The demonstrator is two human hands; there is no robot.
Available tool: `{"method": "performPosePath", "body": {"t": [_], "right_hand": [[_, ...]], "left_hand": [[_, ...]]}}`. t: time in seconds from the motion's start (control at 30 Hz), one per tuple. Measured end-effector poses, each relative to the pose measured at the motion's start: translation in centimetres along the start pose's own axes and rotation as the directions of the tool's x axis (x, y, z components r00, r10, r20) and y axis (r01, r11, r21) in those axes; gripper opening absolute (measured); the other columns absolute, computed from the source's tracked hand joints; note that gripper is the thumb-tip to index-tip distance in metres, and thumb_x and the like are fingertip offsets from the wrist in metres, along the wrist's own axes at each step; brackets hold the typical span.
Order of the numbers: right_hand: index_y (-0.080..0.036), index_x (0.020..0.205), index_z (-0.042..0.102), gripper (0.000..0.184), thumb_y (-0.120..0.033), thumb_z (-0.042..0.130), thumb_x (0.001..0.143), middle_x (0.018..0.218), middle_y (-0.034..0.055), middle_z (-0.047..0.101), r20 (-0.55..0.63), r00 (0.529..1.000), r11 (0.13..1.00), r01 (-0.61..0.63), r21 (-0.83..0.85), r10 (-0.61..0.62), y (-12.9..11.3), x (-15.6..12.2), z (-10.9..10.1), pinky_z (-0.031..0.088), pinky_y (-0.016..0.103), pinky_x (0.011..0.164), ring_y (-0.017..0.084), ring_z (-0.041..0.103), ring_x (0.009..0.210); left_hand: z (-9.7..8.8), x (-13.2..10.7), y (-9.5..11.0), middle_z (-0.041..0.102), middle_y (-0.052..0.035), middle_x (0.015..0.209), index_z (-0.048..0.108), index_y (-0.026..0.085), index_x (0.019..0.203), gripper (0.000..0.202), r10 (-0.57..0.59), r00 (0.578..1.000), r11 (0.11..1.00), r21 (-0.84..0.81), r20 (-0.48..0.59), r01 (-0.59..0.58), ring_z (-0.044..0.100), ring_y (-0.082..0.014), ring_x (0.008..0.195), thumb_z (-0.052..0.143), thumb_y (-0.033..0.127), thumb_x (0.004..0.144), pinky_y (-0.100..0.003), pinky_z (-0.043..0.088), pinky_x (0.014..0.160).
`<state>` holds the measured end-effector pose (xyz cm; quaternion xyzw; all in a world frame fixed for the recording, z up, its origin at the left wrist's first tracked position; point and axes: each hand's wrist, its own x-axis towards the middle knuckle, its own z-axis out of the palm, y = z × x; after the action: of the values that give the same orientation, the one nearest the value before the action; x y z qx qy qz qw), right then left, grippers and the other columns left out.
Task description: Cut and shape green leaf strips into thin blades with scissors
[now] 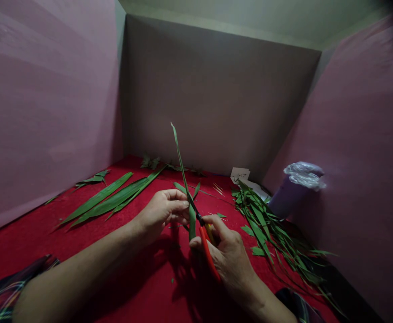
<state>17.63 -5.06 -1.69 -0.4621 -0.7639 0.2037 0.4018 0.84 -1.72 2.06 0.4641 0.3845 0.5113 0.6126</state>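
Observation:
My left hand (167, 208) is closed, pinching a long narrow green leaf (182, 166) that stands upright with its pale tip highest. In my right hand (225, 253) is a pair of scissors (209, 255) with red and yellow handles and dark blades. The blades point up and to the left, against the leaf close to my left fingertips. A broader folded part of the leaf (192, 222) hangs between the two hands. Whether the blades are apart or together is hard to make out.
Long leaves (115, 197) lie on the red cloth (92, 255) at left. A heap of leafy stems (266, 224) lies at right, beside a purple bin (285, 197) with a clear plastic liner. Toothpicks (218, 189) and white cards (239, 174) lie farther back. Pink and grey walls surround the cloth.

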Motion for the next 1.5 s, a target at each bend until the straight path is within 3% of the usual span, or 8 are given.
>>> {"method": "performPosePath", "body": {"t": [1.5], "right_hand": [[-0.019,0.088,0.054,0.022,-0.038,0.056,0.079,0.052,-0.0088,0.037,0.031,1.0,1.0,-0.001,-0.003,0.001,0.27,0.04,0.11,0.025,0.02,0.045,0.009,0.031,0.047]], "left_hand": [[-0.08,-0.03,-0.1,0.061,-0.0005,0.056,0.054,0.013,0.066,0.012,0.002,1.0,1.0,0.016,-0.008,-0.001,0.057,-0.0106,0.047,0.065,0.012,0.063,-0.024,0.045,0.049]]}}
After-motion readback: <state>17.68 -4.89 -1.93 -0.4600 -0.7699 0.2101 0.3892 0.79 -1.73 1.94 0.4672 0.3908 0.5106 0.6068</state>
